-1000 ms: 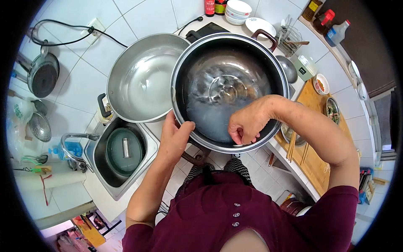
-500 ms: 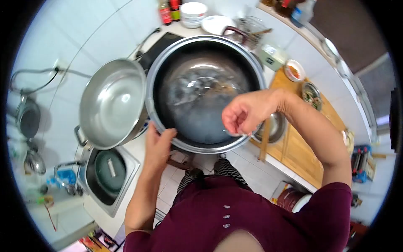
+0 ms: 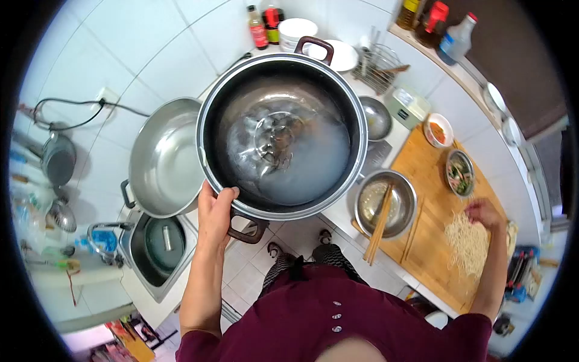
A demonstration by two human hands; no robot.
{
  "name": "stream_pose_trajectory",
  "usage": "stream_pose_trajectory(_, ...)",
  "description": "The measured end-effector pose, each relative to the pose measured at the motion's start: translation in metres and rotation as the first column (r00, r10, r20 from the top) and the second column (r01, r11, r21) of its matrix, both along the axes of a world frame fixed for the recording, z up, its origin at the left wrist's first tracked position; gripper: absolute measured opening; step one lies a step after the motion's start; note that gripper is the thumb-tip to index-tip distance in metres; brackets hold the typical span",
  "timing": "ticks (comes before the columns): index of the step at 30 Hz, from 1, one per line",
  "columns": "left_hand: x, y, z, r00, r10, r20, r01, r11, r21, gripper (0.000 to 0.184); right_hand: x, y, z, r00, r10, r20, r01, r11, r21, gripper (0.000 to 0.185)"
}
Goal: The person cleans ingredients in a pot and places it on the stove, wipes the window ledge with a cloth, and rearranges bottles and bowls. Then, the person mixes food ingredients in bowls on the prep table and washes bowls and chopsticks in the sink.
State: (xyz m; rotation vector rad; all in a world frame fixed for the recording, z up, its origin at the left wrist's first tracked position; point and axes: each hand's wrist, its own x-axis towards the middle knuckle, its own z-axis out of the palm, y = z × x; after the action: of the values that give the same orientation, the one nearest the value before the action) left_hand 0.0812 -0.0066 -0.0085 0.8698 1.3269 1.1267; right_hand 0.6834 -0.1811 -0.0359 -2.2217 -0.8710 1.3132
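A large dark-lined pot (image 3: 211,120) holds cloudy water, its surface rippling and bubbling toward the left. My left hand (image 3: 214,214) grips its near-left rim beside the brown handle, thumb on top. Over on the wooden cutting board (image 3: 440,265), a heap of pale thin noodles (image 3: 467,244) is spread out. My right hand (image 3: 487,215) is at the far edge of that heap, fingers loosely bent and apart; the fingertips seem to touch the noodles. A metal bowl (image 3: 407,226) with a little pale liquid sits between pot and noodles, wooden chopsticks (image 3: 379,232) resting across it.
Left of the pot stands a wide metal pan (image 3: 163,163), with the sink (image 3: 145,253) below it. On the board's far side are a bowl of orange-red food (image 3: 438,130) and a bowl of chopped greens (image 3: 460,175). Behind the pot are sauce bottles (image 3: 257,30) and white bowls (image 3: 295,29).
My right hand has left the space over the pot's right side and swung right to the noodles. Its pinch has loosened. My left hand stays on the pot rim; the camera view has shifted.
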Motion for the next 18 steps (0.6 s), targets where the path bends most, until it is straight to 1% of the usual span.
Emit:
stream_pose_trajectory(2,-0.012,0.001,0.008,0.999,0.040,0.014,-0.040,0.999,0.000,0.042,0.021,-0.012,-0.026,0.982,0.004,0.190,0.004,0.999,-0.042,0.005)
stream_pose_trajectory(3,-0.018,0.001,0.011,0.997,0.076,0.000,-0.076,0.997,0.007,0.042,0.036,-0.015,-0.041,0.947,0.063,0.316,-0.034,0.995,-0.095,0.008)
stream_pose_trajectory(4,-0.022,0.000,0.015,0.993,0.117,-0.016,-0.117,0.992,0.043,0.037,0.051,-0.017,-0.057,0.892,0.123,0.436,-0.065,0.987,-0.146,0.014)
stream_pose_trajectory(5,-0.029,0.000,0.020,0.987,0.158,-0.030,-0.155,0.985,0.079,0.031,0.060,-0.018,-0.071,0.874,0.083,0.479,-0.026,0.992,-0.125,0.016)
stream_pose_trajectory(6,-0.039,0.000,0.022,0.982,0.181,-0.054,-0.175,0.980,0.097,0.030,0.073,-0.025,-0.087,0.852,0.041,0.521,0.013,0.995,-0.100,0.019)
stream_pose_trajectory(7,-0.049,0.000,0.024,0.975,0.212,-0.064,-0.205,0.973,0.108,0.030,0.131,-0.048,-0.133,0.763,0.259,0.592,-0.301,0.953,-0.030,0.018)
stream_pose_trajectory(8,-0.059,0.001,0.027,0.969,0.235,-0.072,-0.225,0.966,0.125,0.030,0.184,-0.069,-0.175,0.594,0.400,0.698,-0.578,0.815,0.024,0.017)
stream_pose_trajectory(9,-0.069,0.000,0.031,0.963,0.258,-0.079,-0.245,0.959,0.142,0.030,0.182,-0.069,-0.183,0.610,0.383,0.694,-0.421,0.898,-0.126,0.019)
stream_pose_trajectory(10,-0.080,-0.003,0.035,0.954,0.277,-0.113,-0.263,0.956,0.128,0.030,0.179,-0.059,-0.178,0.620,0.364,0.695,-0.241,0.931,-0.273,0.021)
stream_pose_trajectory(11,-0.093,-0.004,0.035,0.956,0.281,-0.086,-0.269,0.954,0.129,0.037,0.155,-0.050,-0.157,0.705,0.265,0.658,-0.178,0.964,-0.198,0.023)
stream_pose_trajectory(12,-0.107,-0.004,0.034,0.946,0.310,-0.093,-0.295,0.945,0.142,0.035,0.102,-0.033,-0.119,0.777,0.164,0.607,-0.106,0.986,-0.130,0.026)
stream_pose_trajectory(14,-0.132,-0.010,0.037,0.931,0.353,-0.087,-0.337,0.928,0.162,0.029,0.103,-0.034,-0.125,0.829,-0.045,0.558,-0.046,0.988,0.147,0.031)
stream_pose_trajectory(15,-0.141,-0.012,0.040,0.913,0.400,-0.083,-0.383,0.909,0.165,0.027,0.099,-0.028,-0.124,0.831,-0.019,0.556,-0.078,0.986,0.150,0.031)
stream_pose_trajectory(17,-0.171,-0.016,0.036,0.888,0.449,-0.098,-0.428,0.886,0.176,0.025,0.094,-0.018,-0.119,0.879,-0.153,0.453,0.056,0.974,0.219,0.034)
stream_pose_trajectory(18,-0.177,-0.021,0.044,0.874,0.475,-0.100,-0.458,0.875,0.155,0.026,0.075,-0.006,-0.106,0.883,-0.133,0.449,0.034,0.975,0.222,0.034)
